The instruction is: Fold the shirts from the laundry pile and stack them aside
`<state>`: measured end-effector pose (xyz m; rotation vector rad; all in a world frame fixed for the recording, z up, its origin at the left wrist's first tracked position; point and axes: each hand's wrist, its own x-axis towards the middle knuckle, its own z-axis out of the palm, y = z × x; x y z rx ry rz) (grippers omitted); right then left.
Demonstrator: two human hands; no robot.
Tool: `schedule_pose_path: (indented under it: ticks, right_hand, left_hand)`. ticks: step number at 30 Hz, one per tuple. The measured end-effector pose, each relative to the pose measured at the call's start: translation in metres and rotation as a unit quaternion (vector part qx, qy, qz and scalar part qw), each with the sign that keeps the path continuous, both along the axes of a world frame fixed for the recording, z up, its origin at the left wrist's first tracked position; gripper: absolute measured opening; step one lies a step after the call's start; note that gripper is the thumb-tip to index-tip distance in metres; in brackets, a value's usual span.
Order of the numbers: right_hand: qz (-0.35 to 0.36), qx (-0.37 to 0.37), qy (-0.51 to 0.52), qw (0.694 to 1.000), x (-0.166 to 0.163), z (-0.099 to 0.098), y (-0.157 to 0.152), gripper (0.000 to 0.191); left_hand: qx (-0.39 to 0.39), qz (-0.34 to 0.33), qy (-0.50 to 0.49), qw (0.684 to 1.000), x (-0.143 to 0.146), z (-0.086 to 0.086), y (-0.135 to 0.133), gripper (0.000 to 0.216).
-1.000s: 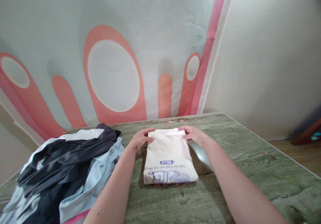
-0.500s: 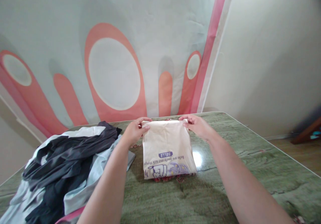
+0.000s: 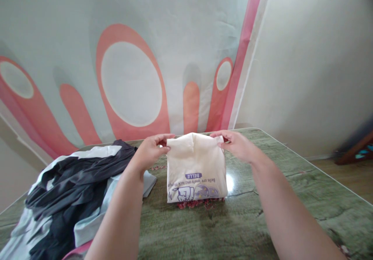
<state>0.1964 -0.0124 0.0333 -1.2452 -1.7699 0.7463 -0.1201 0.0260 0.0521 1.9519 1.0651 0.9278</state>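
Both hands pinch the far corners of a folded cream shirt point(image 3: 196, 166): the left hand point(image 3: 150, 151) one corner, the right hand point(image 3: 237, 145) the other. The shirt's far edge is lifted while its near edge rests on the green desk point(image 3: 291, 198), beside a pile of clothes point(image 3: 67, 190).

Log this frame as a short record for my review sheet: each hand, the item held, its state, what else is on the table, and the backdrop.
left hand: grip pinched on the far left corner of the cream shirt
right hand: grip pinched on the far right corner
cream shirt: folded, far edge lifted, near edge with purple print resting on the table
beside it: clothes pile, dark grey and pale blue, at the table's left
backdrop: wall banner with pink ovals
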Motion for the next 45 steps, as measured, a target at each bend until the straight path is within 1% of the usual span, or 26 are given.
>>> schedule_pose_path:
  ticks: [2, 4, 6, 8, 11, 13, 15, 17, 18, 20, 23, 24, 26, 28, 30, 31, 32, 34, 37, 39, 40, 41, 43, 44, 45]
  right_hand:
    - [0.017, -0.028, 0.032, 0.999, 0.002, -0.001, 0.001, 0.034]
    - [0.039, -0.079, 0.085, 0.992, 0.004, 0.0, 0.0, 0.029]
    - [0.056, -0.133, 0.149, 0.978, 0.004, 0.001, -0.001, 0.025]
    - [0.072, -0.169, 0.215, 0.959, 0.005, 0.002, -0.001, 0.021]
    - [0.071, -0.183, 0.29, 0.937, 0.003, -0.005, 0.005, 0.021]
    - [0.061, -0.196, 0.304, 0.93, 0.0, -0.017, 0.012, 0.026]
    - [0.074, -0.235, 0.284, 0.927, -0.005, -0.033, 0.02, 0.039]
    - [0.104, -0.287, 0.247, 0.92, -0.009, -0.052, 0.026, 0.054]
    - [0.116, -0.305, 0.228, 0.917, -0.01, -0.06, 0.029, 0.058]
    - [0.126, -0.324, 0.196, 0.917, -0.013, -0.075, 0.034, 0.058]
    - [0.141, -0.338, 0.176, 0.914, -0.014, -0.086, 0.038, 0.051]
    - [0.15, -0.338, 0.181, 0.911, -0.013, -0.087, 0.039, 0.048]
    - [0.157, -0.325, 0.219, 0.907, -0.009, -0.086, 0.041, 0.042]
    - [0.138, -0.288, 0.293, 0.901, -0.002, -0.083, 0.043, 0.035]
    - [0.111, -0.249, 0.362, 0.891, 0.006, -0.079, 0.043, 0.03]
    - [0.106, -0.239, 0.377, 0.888, 0.009, -0.076, 0.042, 0.028]
    - [0.108, -0.236, 0.375, 0.89, 0.012, -0.073, 0.04, 0.025]
    - [0.132, -0.245, 0.332, 0.902, 0.017, -0.065, 0.033, 0.025]
    - [0.195, -0.243, 0.225, 0.923, 0.021, -0.048, 0.019, 0.033]
    - [0.24, -0.231, 0.144, 0.932, 0.024, -0.038, 0.011, 0.034]
    - [0.256, -0.226, 0.116, 0.933, 0.024, -0.035, 0.008, 0.032]
    - [0.265, -0.224, 0.106, 0.932, 0.024, -0.034, 0.008, 0.032]
    - [0.253, -0.231, 0.151, 0.927, 0.021, -0.041, 0.013, 0.036]
    - [0.227, -0.237, 0.191, 0.925, 0.018, -0.049, 0.019, 0.04]
    - [0.182, -0.244, 0.228, 0.925, 0.014, -0.058, 0.025, 0.044]
  left_hand:
    - [-0.046, -0.018, -0.032, 0.998, -0.002, -0.004, 0.003, 0.046]
    - [-0.103, -0.036, -0.075, 0.991, -0.002, -0.005, 0.004, 0.046]
    - [-0.151, -0.045, -0.119, 0.98, -0.003, -0.004, 0.003, 0.042]
    - [-0.188, -0.051, -0.161, 0.967, -0.003, -0.005, 0.004, 0.036]
    - [-0.232, -0.056, -0.223, 0.945, -0.001, -0.013, 0.01, 0.03]
    - [-0.256, -0.052, -0.252, 0.932, 0.004, -0.024, 0.016, 0.029]
    - [-0.292, -0.054, -0.245, 0.923, 0.008, -0.038, 0.022, 0.034]
    - [-0.327, -0.063, -0.208, 0.92, 0.011, -0.053, 0.026, 0.043]
    - [-0.338, -0.069, -0.186, 0.92, 0.012, -0.06, 0.028, 0.046]
    - [-0.344, -0.08, -0.148, 0.924, 0.011, -0.072, 0.031, 0.045]
    - [-0.352, -0.093, -0.107, 0.925, 0.009, -0.082, 0.034, 0.038]
    - [-0.357, -0.095, -0.113, 0.923, 0.009, -0.084, 0.035, 0.036]
    - [-0.355, -0.093, -0.166, 0.915, 0.007, -0.085, 0.038, 0.027]
    - [-0.337, -0.08, -0.242, 0.906, 0.005, -0.084, 0.041, 0.02]
    - [-0.314, -0.068, -0.294, 0.9, 0.0, -0.081, 0.042, 0.018]
    - [-0.31, -0.068, -0.304, 0.898, -0.002, -0.079, 0.041, 0.019]
    - [-0.312, -0.076, -0.306, 0.896, -0.004, -0.077, 0.039, 0.022]
    - [-0.326, -0.112, -0.281, 0.896, -0.007, -0.07, 0.034, 0.029]
    - [-0.327, -0.17, -0.181, 0.912, -0.012, -0.061, 0.024, 0.039]
    - [-0.308, -0.183, -0.122, 0.926, -0.016, -0.058, 0.02, 0.039]
    - [-0.301, -0.183, -0.108, 0.93, -0.018, -0.057, 0.02, 0.037]
    - [-0.295, -0.179, -0.111, 0.932, -0.019, -0.058, 0.021, 0.034]
    - [-0.291, -0.157, -0.156, 0.931, -0.018, -0.063, 0.025, 0.032]
    - [-0.291, -0.139, -0.188, 0.928, -0.016, -0.067, 0.029, 0.035]
    - [-0.292, -0.11, -0.213, 0.926, -0.012, -0.073, 0.033, 0.04]
